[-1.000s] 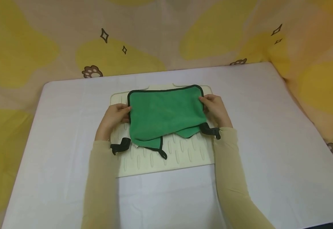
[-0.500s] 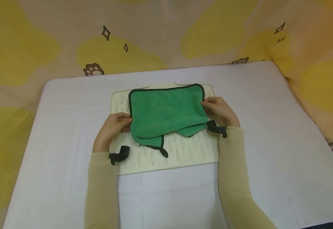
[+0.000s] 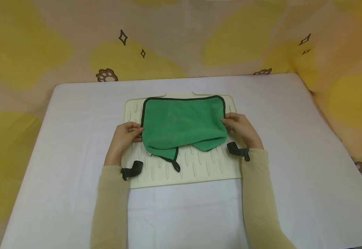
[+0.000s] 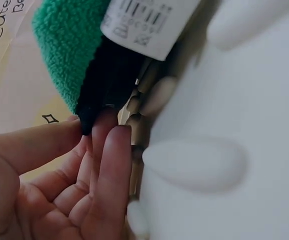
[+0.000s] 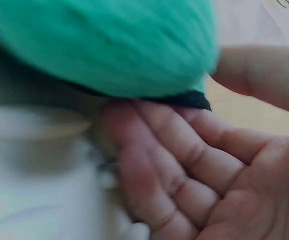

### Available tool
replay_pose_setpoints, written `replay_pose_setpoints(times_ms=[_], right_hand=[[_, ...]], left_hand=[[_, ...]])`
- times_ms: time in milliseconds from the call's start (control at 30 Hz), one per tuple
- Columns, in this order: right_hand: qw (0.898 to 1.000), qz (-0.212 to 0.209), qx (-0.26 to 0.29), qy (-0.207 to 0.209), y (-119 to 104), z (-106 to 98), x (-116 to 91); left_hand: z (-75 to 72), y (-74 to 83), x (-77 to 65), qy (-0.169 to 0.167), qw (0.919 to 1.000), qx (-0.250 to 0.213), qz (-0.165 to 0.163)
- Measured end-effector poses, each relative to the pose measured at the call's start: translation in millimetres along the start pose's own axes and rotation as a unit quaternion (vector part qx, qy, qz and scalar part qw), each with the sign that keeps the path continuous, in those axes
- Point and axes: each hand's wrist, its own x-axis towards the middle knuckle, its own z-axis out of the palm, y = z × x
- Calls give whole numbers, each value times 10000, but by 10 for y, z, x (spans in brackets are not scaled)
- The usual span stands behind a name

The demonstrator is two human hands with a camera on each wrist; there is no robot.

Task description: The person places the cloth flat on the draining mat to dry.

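A green towel (image 3: 181,121) with black edging lies folded over a cream ribbed mat (image 3: 187,176). Its lower layer sticks out at the near side, with a black hanging loop (image 3: 176,166). My left hand (image 3: 124,138) pinches the towel's left edge between thumb and fingers; the left wrist view shows the black trim there and a white printed label (image 4: 142,25) just above. On the opposite side my right hand (image 3: 243,129) pinches the right edge, thumb on top and fingers beneath, as the right wrist view shows with the green cloth (image 5: 129,50) blurred.
The mat rests on a white-covered table (image 3: 293,155). Behind it and at the sides hangs a yellow patterned cloth (image 3: 162,38) with paw prints. A black camera mount (image 3: 132,170) sits at the left wrist, another mount (image 3: 237,150) at the right.
Both hands have slid along the towel's side edges toward the near side, still pinching them. The towel has stayed nearly in place on the mat, and the head view has shifted slightly.
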Motion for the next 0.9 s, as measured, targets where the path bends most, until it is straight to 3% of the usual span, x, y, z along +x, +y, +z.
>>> replay_pose_setpoints(times_ms=[200,333,467,567,700,800,900], right_hand=[[9963,-198,341,765,59,62,10],[9830,-224,926,1571,67,136,56],[9717,-208,1557,1765,72,183,82],[9791,-163,1461,1409,74,161,70],[9943,-108,933,498,64,45,13],[9990,-97,394,-172,55,-67,-43],[9968,-103,170,-770,53,-160,-94]], left_hand=[[24,-10,-10,105,9999,5,-25],[27,-15,-23,79,10000,32,-20],[19,-22,-36,77,9999,70,-21],[8,-23,-43,41,10000,73,-12],[-13,-18,-49,-162,9999,1,57],[-45,-26,-52,-511,9986,-70,82],[-83,-51,-56,-989,9947,-280,75]])
